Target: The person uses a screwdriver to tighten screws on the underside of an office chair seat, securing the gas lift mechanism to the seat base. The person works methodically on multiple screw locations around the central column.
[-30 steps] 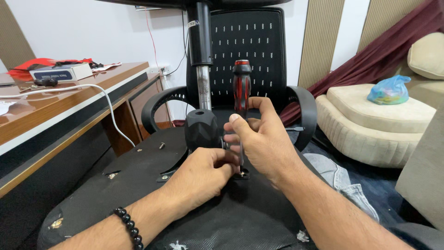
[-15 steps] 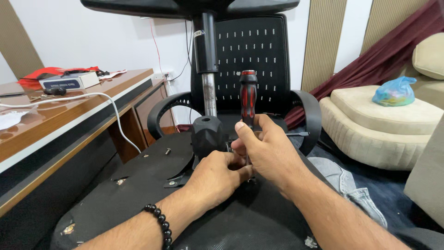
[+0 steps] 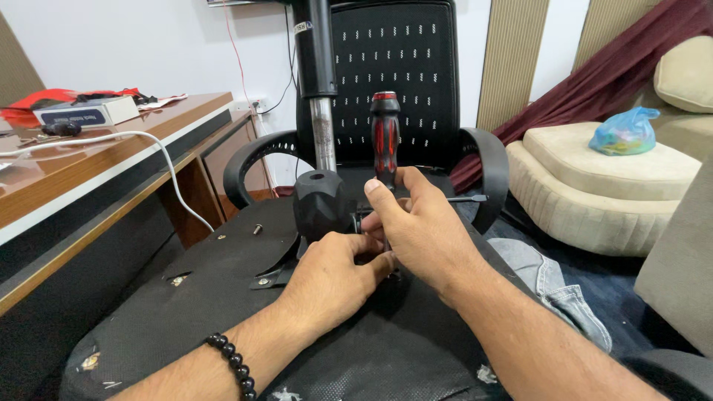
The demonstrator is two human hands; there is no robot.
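From the head camera we see our right hand (image 3: 423,226) closed around the lower shaft of a screwdriver (image 3: 385,141) that stands upright, its red-and-black ribbed handle rising clear above the fingers. Our left hand (image 3: 330,278), a dark bead bracelet (image 3: 232,364) on the wrist, curls loosely at the tool's foot; we cannot tell whether it grips anything. Both rest on the upturned chair seat base (image 3: 223,289), matte black fabric with small screws showing, just right of a faceted black knob (image 3: 319,204) and the chrome gas column (image 3: 323,134). Room is tight: the wooden desk (image 3: 111,160) edge runs along the left, the curved armrests and mesh backrest (image 3: 401,67) close the far side. A flat white-and-blue box (image 3: 85,115) lies on the desk; a blue plastic bag (image 3: 624,132) sits on the cream cushion (image 3: 594,186) to the right.
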